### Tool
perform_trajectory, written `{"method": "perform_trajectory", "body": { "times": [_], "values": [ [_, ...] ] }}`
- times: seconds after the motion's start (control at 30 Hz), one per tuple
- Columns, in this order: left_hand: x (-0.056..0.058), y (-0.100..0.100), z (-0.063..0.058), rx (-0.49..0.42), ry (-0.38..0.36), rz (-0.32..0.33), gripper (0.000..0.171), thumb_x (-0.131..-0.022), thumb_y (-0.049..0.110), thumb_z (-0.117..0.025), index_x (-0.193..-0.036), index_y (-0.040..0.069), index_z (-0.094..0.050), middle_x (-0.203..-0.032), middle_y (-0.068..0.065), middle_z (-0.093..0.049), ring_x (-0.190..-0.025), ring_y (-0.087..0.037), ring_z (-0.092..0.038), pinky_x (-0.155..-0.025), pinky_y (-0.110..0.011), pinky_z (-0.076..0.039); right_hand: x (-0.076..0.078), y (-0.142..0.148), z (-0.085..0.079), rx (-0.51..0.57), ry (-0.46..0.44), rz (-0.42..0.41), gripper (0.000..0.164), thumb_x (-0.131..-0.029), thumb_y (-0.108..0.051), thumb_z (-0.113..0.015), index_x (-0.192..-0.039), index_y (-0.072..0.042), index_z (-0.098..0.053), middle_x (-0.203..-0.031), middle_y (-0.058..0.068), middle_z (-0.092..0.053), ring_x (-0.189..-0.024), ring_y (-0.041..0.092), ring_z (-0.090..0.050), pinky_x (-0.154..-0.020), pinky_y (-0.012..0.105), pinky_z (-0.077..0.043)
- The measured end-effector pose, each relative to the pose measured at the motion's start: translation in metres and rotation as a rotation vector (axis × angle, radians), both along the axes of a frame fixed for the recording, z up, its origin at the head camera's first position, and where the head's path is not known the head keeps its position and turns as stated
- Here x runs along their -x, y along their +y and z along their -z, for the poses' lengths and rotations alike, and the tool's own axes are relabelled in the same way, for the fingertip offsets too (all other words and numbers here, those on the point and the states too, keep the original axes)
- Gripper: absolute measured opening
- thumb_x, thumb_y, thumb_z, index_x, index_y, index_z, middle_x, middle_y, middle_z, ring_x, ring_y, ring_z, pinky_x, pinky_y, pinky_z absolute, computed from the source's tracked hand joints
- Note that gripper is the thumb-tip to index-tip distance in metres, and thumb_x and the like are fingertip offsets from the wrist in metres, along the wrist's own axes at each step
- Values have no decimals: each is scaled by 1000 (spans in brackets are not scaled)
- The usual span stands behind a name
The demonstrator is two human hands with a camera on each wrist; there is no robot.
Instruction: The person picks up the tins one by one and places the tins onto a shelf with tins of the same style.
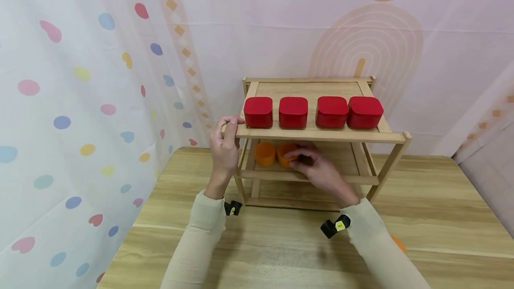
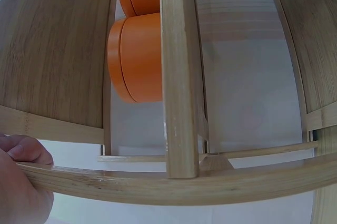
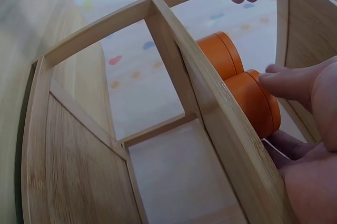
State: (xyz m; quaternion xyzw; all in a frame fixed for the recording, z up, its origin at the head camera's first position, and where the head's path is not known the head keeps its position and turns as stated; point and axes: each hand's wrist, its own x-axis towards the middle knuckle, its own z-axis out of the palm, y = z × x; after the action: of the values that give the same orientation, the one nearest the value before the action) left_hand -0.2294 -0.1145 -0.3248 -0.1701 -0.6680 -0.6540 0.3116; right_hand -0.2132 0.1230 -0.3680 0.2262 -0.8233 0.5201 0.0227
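Head view shows me, below the grip, an orange object [image 1: 399,243] half-hidden by a beige sleeve [image 1: 375,235]. The right hand [image 1: 317,169] pinches a round orange lidded container [image 1: 283,158]; the wooden rack's rail [image 1: 269,175] hides its base in both wrist views. Its twin [image 1: 265,154] stands just left; shelf board [image 1: 337,159] runs right to a post [image 1: 387,168]. Up-left, the left hand [image 1: 226,146] grips the top rail [image 1: 321,135], near four red rounded boxes [image 1: 293,113].

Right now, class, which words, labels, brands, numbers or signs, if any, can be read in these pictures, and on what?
Readable text: none.
Right-wrist yellow sticker, on a black device: dark marks, too small to read.
Left-wrist yellow sticker: also too small to read.
Red boxes, orange containers, wooden rack: no lettering visible.
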Motion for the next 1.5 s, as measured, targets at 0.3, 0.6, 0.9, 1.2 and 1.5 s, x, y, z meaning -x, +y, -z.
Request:
{"method": "perform_trajectory", "body": {
  "times": [0.3,0.6,0.9,1.2,1.5],
  "values": [
    [0,2,2,23,-7,-21,34,-104,26,-42,-98,-2,-62,-63,0,-47,-48,-15,-34,-46,-22,-30,-15,6,0,73,44,31,23,-91,-14,-70,-114,-13,-71,-145,9,-49,-137,28,-41,-113,53,-30],
    [0,1,-1,5,-2,-11,34,-103,27,-43,-98,-1,-61,-59,-1,-42,-47,-14,-32,-45,-22,-29,-37,19,-9,129,118,-23,26,-88,-5,-72,-114,-3,-69,-136,14,-57,-133,26,-46,-112,44,-34],
    [0,1,-1,-6,1,-3,34,-103,24,-43,-98,-3,-61,-59,1,-42,-47,-13,-31,-45,-21,-28,-59,40,-4,119,191,-80,23,-88,2,-70,-109,-4,-68,-138,19,-49,-130,29,-46,-105,17,-36],
    [-1,0,-1,7,-5,-13,33,-103,23,-43,-98,-4,-62,-58,2,-42,-47,-13,-33,-45,-21,-29,-75,69,6,154,204,-155,34,-84,13,-67,-110,-8,-66,-133,28,-47,-127,23,-46,-105,17,-37],
    [-1,1,-1,-8,-4,-2,33,-103,24,-44,-98,-3,-61,-69,0,-49,-47,-13,-32,-45,-20,-29,-86,95,18,148,206,-150,35,-83,18,-64,-111,-4,-65,-132,19,-49,-125,14,-47,-102,16,-39]
  ]
}}
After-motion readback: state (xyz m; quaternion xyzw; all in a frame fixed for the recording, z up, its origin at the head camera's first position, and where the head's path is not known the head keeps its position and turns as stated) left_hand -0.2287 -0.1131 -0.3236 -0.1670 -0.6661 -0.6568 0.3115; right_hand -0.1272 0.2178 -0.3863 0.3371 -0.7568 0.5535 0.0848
